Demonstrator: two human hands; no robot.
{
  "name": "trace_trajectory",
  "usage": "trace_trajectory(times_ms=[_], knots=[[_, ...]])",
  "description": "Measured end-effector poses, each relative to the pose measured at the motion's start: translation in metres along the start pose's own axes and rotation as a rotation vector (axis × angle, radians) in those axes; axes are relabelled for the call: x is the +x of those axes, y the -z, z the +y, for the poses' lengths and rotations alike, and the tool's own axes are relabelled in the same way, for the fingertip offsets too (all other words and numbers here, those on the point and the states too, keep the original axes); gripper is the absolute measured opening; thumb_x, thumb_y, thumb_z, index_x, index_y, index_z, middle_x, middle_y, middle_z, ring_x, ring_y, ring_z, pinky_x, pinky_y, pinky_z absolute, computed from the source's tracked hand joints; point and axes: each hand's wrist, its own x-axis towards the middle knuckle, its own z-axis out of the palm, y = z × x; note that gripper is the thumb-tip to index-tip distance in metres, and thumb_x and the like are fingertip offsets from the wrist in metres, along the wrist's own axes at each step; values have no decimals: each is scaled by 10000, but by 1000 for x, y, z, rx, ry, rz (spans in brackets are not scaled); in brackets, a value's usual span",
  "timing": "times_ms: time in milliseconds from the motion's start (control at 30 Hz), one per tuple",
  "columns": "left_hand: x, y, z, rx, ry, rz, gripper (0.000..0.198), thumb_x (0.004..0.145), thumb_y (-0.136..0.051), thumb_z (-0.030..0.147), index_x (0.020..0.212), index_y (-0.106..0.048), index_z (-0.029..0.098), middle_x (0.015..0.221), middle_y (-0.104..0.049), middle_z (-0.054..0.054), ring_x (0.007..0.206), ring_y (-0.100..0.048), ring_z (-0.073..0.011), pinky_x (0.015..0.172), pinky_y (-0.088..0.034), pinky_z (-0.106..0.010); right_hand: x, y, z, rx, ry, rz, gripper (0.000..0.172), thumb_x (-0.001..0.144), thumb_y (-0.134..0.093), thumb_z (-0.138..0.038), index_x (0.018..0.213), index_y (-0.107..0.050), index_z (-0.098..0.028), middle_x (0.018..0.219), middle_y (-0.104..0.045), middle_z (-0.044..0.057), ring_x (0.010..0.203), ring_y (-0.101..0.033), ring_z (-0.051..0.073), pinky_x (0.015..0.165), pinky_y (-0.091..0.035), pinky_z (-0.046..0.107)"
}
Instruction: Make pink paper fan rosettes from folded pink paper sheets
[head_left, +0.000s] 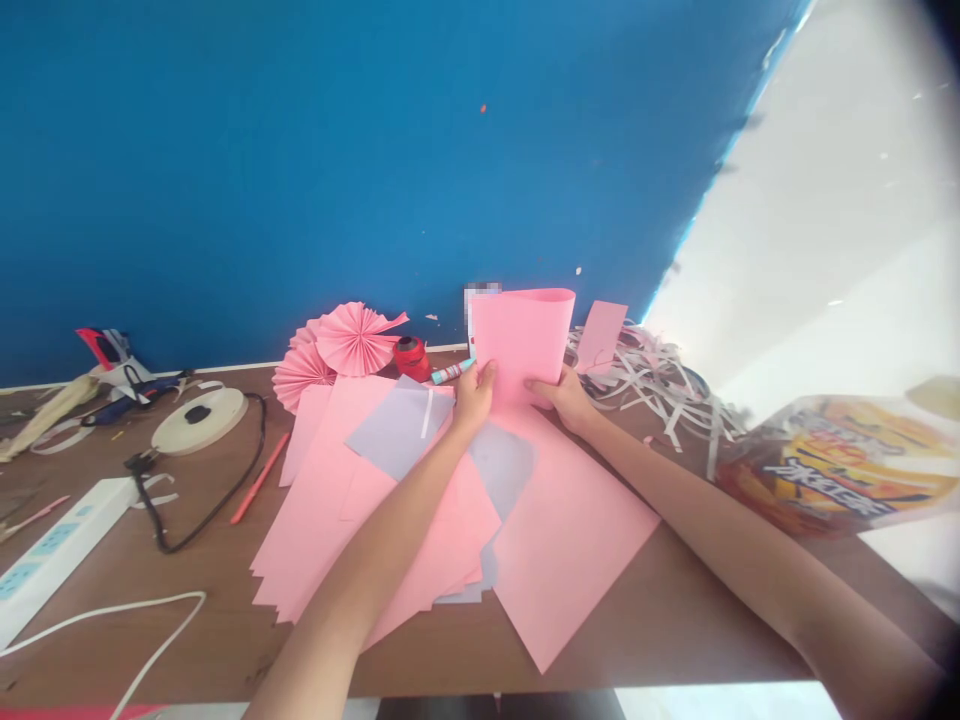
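Observation:
A pink paper sheet (521,335) is held upright above the desk, bent over into a loop whose curve is on the right. My left hand (475,393) pinches its lower left edge, thumb in front. The lower right part is gripped by my right hand (564,395), thumb on the near face. Under my hands lie a loose pink sheet (566,540) and a fanned stack of pink papers (322,510). Grey-violet sheets (397,428) lie on and among them, one with a thin white strip on it.
Pleated pink paper fans (356,340), a red round object (410,358) and a glue tube (452,371) stand near the blue wall. Shredded strips (660,375) and a plastic packet (840,465) lie right. Left are a red pen (259,480), a cable reel (199,420) and a power strip (64,550).

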Motion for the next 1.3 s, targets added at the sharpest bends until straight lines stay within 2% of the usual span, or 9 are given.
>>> trace_trajectory(times_ms=[167,333,467,633,867,1300], knots=[[2,-1,-4,-42,50,-19,474,866,-498,608,934,-643,162,911,-674,-72,884,-623,-205,878,-481,-373,1,1,3,-6,-6,6,494,553,-833,-326,985,-652,-168,959,-712,60,840,-645,232,781,-521,400],[2,-1,0,-200,63,-87,464,864,-542,558,1093,-650,171,1142,-677,-123,1070,-624,-221,947,-480,-372,2,2,5,22,-13,12,484,547,-842,-299,972,-658,-160,972,-713,67,821,-642,216,768,-524,381],[0,-1,3,-233,67,-111,445,835,-609,517,1107,-651,167,1216,-657,-140,1124,-618,-238,961,-488,-393,1,1,3,21,-4,6,502,559,-843,-324,1000,-661,-169,1001,-716,76,855,-650,230,790,-535,400],[0,-3,2,-258,65,-109,407,817,-646,480,1074,-656,164,1139,-690,-136,1085,-640,-247,956,-498,-424,1,0,1,-25,3,29,519,591,-828,-349,1052,-660,-178,1003,-717,81,878,-657,245,800,-543,426],[0,-4,2,-272,71,-118,420,815,-647,480,1085,-660,159,1100,-701,-139,1069,-650,-250,953,-502,-432,2,0,3,-32,-4,38,468,593,-827,-354,993,-667,-171,970,-720,71,844,-654,234,773,-545,406],[-4,-1,13,-78,99,-17,380,809,-649,469,1027,-672,159,1012,-716,-113,1102,-620,-295,974,-475,-439,4,1,2,-66,16,51,556,557,-852,-339,1052,-662,-172,1082,-711,93,971,-655,271,875,-537,445]])
